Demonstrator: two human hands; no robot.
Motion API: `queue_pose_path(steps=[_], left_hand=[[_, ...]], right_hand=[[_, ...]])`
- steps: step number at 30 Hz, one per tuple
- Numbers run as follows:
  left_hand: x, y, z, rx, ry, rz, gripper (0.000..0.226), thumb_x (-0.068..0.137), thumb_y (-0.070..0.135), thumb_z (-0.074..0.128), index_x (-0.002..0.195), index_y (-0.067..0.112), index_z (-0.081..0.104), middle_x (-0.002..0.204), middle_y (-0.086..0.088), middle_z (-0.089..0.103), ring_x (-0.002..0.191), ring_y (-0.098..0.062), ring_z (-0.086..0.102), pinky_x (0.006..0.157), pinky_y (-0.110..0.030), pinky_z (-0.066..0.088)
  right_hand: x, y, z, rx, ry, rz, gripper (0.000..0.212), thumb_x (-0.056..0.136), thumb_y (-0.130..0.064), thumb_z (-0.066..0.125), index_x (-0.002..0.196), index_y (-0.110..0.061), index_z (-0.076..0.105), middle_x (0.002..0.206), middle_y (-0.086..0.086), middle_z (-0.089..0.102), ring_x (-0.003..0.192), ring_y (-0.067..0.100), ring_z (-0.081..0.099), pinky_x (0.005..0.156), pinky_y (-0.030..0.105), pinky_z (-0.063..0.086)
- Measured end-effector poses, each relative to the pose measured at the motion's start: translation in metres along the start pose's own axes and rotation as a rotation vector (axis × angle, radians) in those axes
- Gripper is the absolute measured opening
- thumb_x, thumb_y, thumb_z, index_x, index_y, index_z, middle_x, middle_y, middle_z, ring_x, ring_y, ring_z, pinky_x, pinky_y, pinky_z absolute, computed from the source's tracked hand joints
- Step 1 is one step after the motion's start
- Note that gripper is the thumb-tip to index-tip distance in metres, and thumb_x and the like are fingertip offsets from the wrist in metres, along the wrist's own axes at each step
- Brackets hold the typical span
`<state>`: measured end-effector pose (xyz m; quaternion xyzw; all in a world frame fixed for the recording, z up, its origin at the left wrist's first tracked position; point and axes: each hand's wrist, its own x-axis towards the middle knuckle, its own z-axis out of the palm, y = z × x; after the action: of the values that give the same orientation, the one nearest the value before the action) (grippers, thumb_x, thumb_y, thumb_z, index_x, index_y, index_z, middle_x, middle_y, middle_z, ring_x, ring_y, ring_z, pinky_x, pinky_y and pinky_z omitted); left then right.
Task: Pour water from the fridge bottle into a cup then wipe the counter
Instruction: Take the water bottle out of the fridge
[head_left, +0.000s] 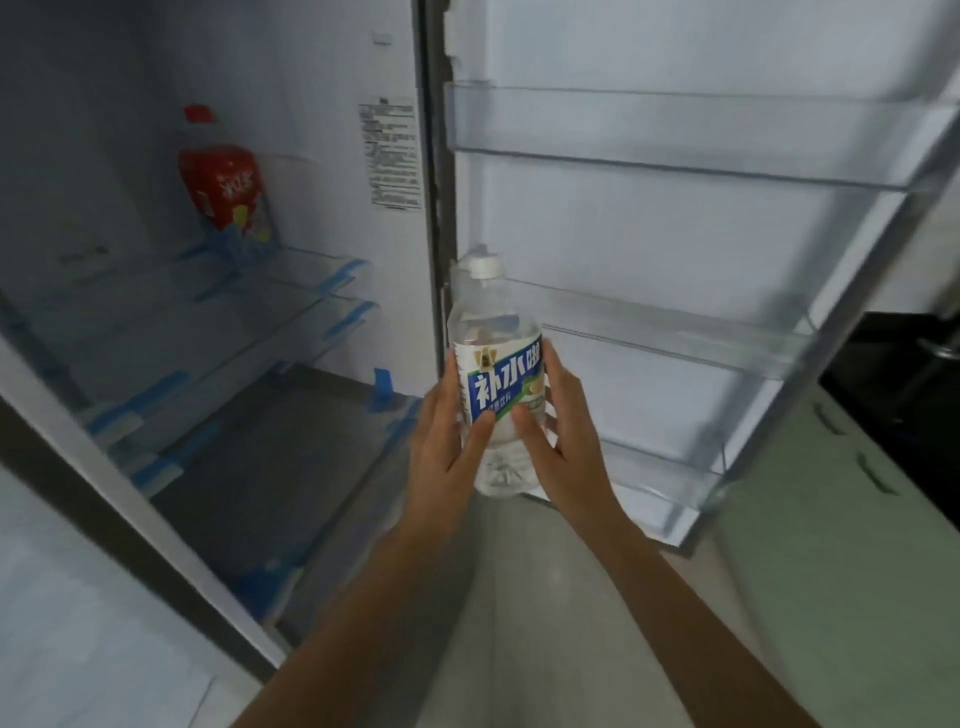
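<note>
Two hands grasp one clear water bottle: left hand wraps its left side, right hand its right, thumbs on the blue-and-white label. Bottle is upright, white cap on, held in front of the open fridge door, beside the lower door shelf. Red-labelled bottle stands well apart on an interior glass shelf. Green cabinet lies right.

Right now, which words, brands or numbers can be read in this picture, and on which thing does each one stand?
"补水啦": large white characters on the blue label of the clear bottle, which the left hand and right hand hold.
Smaller line under it on the same label: too blurred to read.
Red-labelled bottle on the fridge shelf: white characters, too blurred to read.
Sticker on the fridge's inner wall: printed text, too small to read.
</note>
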<state>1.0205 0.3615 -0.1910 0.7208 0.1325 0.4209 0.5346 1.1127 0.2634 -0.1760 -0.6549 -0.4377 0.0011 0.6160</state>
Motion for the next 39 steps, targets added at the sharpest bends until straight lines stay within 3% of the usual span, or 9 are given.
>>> queue_pose_path(steps=[3, 8, 13, 16, 19, 24, 28, 34, 39], left_hand=[[-0.038, -0.005, 0.037, -0.072, -0.161, -0.073, 0.063, 0.092, 0.039, 0.052, 0.149, 0.032, 0.026, 0.141, -0.003, 0.048, 0.127, -0.018, 0.052, 0.095, -0.037, 0.052], [-0.106, 0.011, 0.103, -0.104, -0.351, -0.074, 0.063, 0.093, 0.040, 0.052, 0.149, 0.041, 0.023, 0.139, 0.000, 0.049, 0.128, -0.022, 0.050, 0.101, -0.047, 0.047], [-0.183, 0.053, 0.167, -0.169, -0.536, -0.045, 0.060, 0.093, 0.042, 0.052, 0.142, 0.055, 0.022, 0.135, 0.002, 0.053, 0.122, -0.022, 0.055, 0.099, -0.040, 0.048], [-0.232, 0.078, 0.199, -0.249, -0.688, -0.031, 0.060, 0.094, 0.035, 0.053, 0.144, 0.049, 0.023, 0.138, -0.001, 0.052, 0.124, -0.022, 0.054, 0.096, -0.034, 0.050], [-0.278, 0.096, 0.229, -0.278, -0.839, -0.028, 0.064, 0.092, 0.042, 0.054, 0.146, 0.045, 0.021, 0.137, 0.001, 0.051, 0.123, -0.018, 0.053, 0.095, -0.040, 0.052], [-0.348, 0.136, 0.280, -0.377, -1.070, 0.002, 0.063, 0.093, 0.037, 0.055, 0.145, 0.047, 0.021, 0.137, 0.002, 0.051, 0.124, -0.014, 0.052, 0.097, -0.033, 0.051], [-0.397, 0.168, 0.326, -0.437, -1.261, 0.019, 0.062, 0.092, 0.037, 0.055, 0.141, 0.054, 0.021, 0.137, 0.006, 0.050, 0.125, -0.010, 0.051, 0.098, -0.028, 0.049], [-0.462, 0.208, 0.403, -0.522, -1.510, 0.049, 0.066, 0.094, 0.037, 0.054, 0.147, 0.047, 0.017, 0.139, 0.012, 0.047, 0.127, -0.008, 0.050, 0.102, -0.041, 0.048], [-0.511, 0.247, 0.469, -0.620, -1.698, 0.060, 0.066, 0.093, 0.038, 0.055, 0.146, 0.051, 0.017, 0.141, 0.015, 0.044, 0.130, -0.009, 0.046, 0.103, -0.043, 0.046]], right_hand=[[-0.052, 0.008, -0.044, -0.075, 0.066, 0.075, 0.055, 0.097, -0.030, 0.049, 0.147, -0.030, 0.026, 0.134, -0.005, 0.043, 0.127, 0.010, 0.046, 0.099, 0.041, 0.049], [-0.140, -0.002, -0.118, -0.195, 0.203, 0.177, 0.057, 0.098, -0.027, 0.050, 0.149, -0.032, 0.023, 0.135, -0.017, 0.039, 0.129, 0.012, 0.043, 0.103, 0.046, 0.044], [-0.240, -0.033, -0.184, -0.303, 0.374, 0.277, 0.058, 0.096, -0.040, 0.047, 0.148, -0.038, 0.022, 0.138, -0.011, 0.037, 0.129, 0.011, 0.044, 0.102, 0.045, 0.046], [-0.301, -0.057, -0.217, -0.372, 0.477, 0.331, 0.059, 0.098, -0.031, 0.049, 0.150, -0.032, 0.021, 0.138, -0.008, 0.036, 0.127, 0.004, 0.043, 0.102, 0.036, 0.045], [-0.358, -0.082, -0.245, -0.456, 0.592, 0.387, 0.060, 0.098, -0.026, 0.050, 0.151, -0.028, 0.022, 0.136, -0.009, 0.036, 0.124, 0.000, 0.042, 0.099, 0.026, 0.044], [-0.440, -0.121, -0.285, -0.565, 0.812, 0.475, 0.060, 0.097, -0.028, 0.049, 0.149, -0.033, 0.021, 0.138, -0.011, 0.037, 0.129, 0.006, 0.041, 0.104, 0.038, 0.044], [-0.491, -0.148, -0.316, -0.621, 0.996, 0.528, 0.060, 0.097, -0.025, 0.050, 0.149, -0.034, 0.021, 0.137, -0.017, 0.036, 0.129, 0.003, 0.040, 0.104, 0.034, 0.043], [-0.553, -0.174, -0.372, -0.722, 1.228, 0.582, 0.061, 0.097, -0.019, 0.052, 0.149, -0.033, 0.021, 0.136, -0.029, 0.033, 0.127, -0.001, 0.040, 0.101, 0.020, 0.041], [-0.590, -0.189, -0.423, -0.850, 1.411, 0.596, 0.061, 0.097, -0.017, 0.052, 0.150, -0.029, 0.023, 0.140, -0.022, 0.034, 0.130, 0.008, 0.041, 0.101, 0.030, 0.044]])
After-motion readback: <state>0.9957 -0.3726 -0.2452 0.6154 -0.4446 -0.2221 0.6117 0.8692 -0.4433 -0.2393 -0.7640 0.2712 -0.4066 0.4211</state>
